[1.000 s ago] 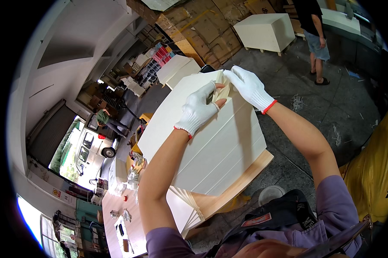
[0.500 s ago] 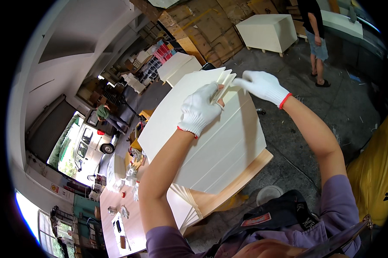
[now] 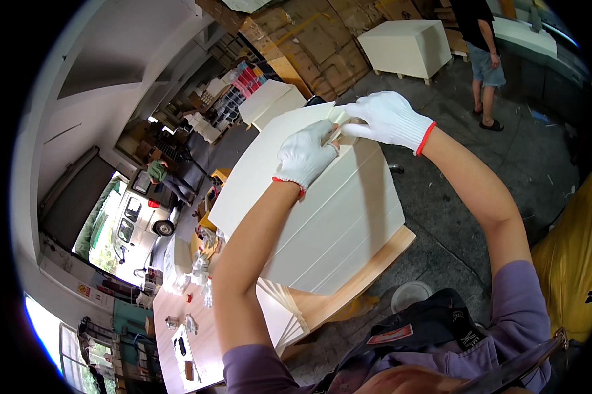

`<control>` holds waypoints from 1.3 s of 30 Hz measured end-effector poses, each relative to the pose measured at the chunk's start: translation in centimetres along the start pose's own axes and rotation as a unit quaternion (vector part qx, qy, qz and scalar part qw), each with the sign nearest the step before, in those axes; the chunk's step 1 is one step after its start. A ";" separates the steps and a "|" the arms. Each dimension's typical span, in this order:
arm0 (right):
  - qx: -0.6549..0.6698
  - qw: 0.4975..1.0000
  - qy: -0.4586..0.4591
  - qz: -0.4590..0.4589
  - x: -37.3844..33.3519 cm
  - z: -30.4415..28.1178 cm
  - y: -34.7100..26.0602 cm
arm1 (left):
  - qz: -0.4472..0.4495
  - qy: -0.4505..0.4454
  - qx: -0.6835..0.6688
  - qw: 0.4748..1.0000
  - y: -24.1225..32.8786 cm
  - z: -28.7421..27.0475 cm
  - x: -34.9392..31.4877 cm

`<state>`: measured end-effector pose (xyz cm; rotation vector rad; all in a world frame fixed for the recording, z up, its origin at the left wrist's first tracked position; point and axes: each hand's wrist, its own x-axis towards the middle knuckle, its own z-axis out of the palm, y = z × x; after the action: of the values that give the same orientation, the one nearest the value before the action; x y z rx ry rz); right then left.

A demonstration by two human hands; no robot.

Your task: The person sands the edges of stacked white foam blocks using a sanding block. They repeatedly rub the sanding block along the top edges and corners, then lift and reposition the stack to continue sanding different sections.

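Note:
Several large white boards (image 3: 338, 230) stand tilted in front of me, face to face, with their long edges showing as parallel lines. My left hand (image 3: 304, 156), in a white knit glove with a red cuff, is closed over the upper edges, its bare fingertips curled round them. At the far corner, my right hand (image 3: 391, 119), gloved the same way, has its fingers closed on the boards' edges beside the left fingertips. How many boards each hand grips is hidden by the gloves.
Beneath the boards lies a light wooden panel (image 3: 358, 295). A table (image 3: 171, 351) with small tools is at the lower left, and a white bucket (image 3: 411, 297) stands on the floor. Farther off are white stacks on pallets (image 3: 407, 49), cardboard (image 3: 309, 43) and a person (image 3: 483, 62).
My right hand has moved left and slightly down onto the boards' far corner, where its fingers have closed. The fanned board edges there sit closer together. My left hand has barely moved.

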<state>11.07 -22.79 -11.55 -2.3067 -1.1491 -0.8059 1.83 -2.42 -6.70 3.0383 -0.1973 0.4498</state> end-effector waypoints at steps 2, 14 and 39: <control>0.044 0.999 0.017 0.025 0.5 0.5 -0.7 | 0.018 0.007 -0.025 0.999 -1.2 0.2 -0.1; 0.349 0.897 0.113 0.246 -0.1 3.8 -2.5 | -0.008 -0.039 -0.249 0.968 -0.7 -0.6 -1.7; 0.328 0.908 0.098 0.243 -0.3 4.3 -1.9 | -0.015 -0.042 -0.295 0.955 -1.0 0.1 -1.2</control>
<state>10.65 -19.27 -14.73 -1.7663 -0.5805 -0.3662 0.88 -1.33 -7.16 2.4684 -0.2386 0.2078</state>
